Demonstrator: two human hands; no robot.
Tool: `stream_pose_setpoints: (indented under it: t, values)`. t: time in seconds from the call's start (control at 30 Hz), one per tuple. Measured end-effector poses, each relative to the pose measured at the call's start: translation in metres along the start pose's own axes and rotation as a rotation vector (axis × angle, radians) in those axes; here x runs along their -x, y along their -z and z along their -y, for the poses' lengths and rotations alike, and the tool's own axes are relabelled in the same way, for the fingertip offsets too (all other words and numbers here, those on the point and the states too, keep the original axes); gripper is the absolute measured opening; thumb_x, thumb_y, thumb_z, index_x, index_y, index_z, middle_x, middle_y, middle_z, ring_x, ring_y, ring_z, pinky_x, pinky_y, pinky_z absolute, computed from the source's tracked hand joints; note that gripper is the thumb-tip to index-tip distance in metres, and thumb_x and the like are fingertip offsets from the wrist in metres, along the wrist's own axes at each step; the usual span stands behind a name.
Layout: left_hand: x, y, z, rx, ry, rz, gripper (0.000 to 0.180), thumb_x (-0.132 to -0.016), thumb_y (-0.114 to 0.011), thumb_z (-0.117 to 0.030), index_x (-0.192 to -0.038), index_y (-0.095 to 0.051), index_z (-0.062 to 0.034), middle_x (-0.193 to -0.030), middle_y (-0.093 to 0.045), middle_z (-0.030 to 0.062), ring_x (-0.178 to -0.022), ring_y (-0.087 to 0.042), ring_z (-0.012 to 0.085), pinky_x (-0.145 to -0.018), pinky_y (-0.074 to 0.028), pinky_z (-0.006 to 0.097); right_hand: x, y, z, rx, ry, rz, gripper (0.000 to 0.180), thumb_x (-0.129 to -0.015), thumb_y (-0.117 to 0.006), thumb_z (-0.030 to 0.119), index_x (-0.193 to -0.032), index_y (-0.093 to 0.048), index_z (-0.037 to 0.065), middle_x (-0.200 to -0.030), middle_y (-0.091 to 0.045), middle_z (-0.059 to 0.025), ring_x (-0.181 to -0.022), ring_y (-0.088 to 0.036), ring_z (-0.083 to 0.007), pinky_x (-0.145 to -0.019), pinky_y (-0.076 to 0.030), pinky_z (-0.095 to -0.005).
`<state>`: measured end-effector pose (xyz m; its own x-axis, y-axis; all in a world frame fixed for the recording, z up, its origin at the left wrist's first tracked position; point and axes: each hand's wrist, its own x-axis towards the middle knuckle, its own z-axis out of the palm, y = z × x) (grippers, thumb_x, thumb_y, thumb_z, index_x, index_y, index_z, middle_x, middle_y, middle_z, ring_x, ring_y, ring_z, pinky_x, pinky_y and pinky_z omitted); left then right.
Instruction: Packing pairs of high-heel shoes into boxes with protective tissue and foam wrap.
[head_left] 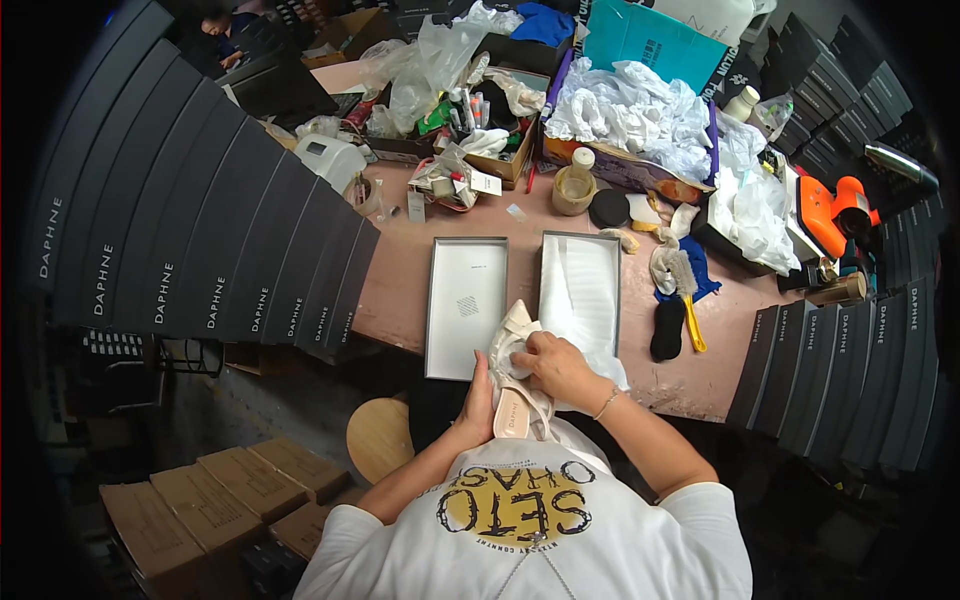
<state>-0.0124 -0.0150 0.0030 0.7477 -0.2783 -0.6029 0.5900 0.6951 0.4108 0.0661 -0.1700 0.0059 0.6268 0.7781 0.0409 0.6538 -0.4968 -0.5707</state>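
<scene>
A cream pointed-toe shoe (514, 410) with straps and a pale pink insole is held low in front of my chest, its toe pointing away. My left hand (480, 400) is wrapped along its left side. My right hand (556, 364) bends its fingers into the shoe's opening, beside whitish crumpled material; what they pinch is hidden. Beyond my hands lies a shallow grey-edged box lid (467, 300), inside up. To its right is an open shoe box (581, 280) lined with white tissue paper, partly covered by my right hand.
Dark shoe boxes are stacked on the left (200, 220) and right (850, 370). A large box of crumpled white paper (640, 110) stands at the back. A yellow-handled brush (690, 310), a jar (574, 185) and an orange tool (822, 215) are on the table's right half. Cartons (210, 500) sit lower left.
</scene>
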Motion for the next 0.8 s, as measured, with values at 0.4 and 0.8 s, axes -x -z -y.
stream_pose_setpoints:
  t: [0.4, 0.8]
  values:
    - [-0.001, 0.002, 0.003, -0.039, -0.02, -0.091, 0.078, -0.09, -0.016, -0.07, -0.14, -0.029, -0.0108, -0.129, -0.047, 0.0123, -0.119, -0.05, 0.0237, -0.099, -0.044, 0.037, -0.029, -0.019, 0.027, -0.129, -0.256, -0.224, 0.029, -0.072, -0.065, 0.006, -0.101, -0.059, 0.008, -0.091, -0.053, -0.0113, -0.086, -0.056, -0.0284, -0.069, -0.05, -0.0378]
    - [0.0, -0.002, -0.002, -0.11, -0.026, -0.061, 0.087, -0.086, -0.015, -0.075, -0.142, -0.024, -0.0088, -0.135, -0.042, 0.0153, -0.124, -0.046, 0.0266, -0.103, -0.041, 0.041, -0.036, -0.013, 0.022, 0.26, -0.051, -0.116, 0.028, -0.075, -0.062, 0.016, -0.103, -0.059, 0.013, -0.092, -0.055, -0.0069, -0.091, -0.053, -0.023, -0.074, -0.04, -0.034]
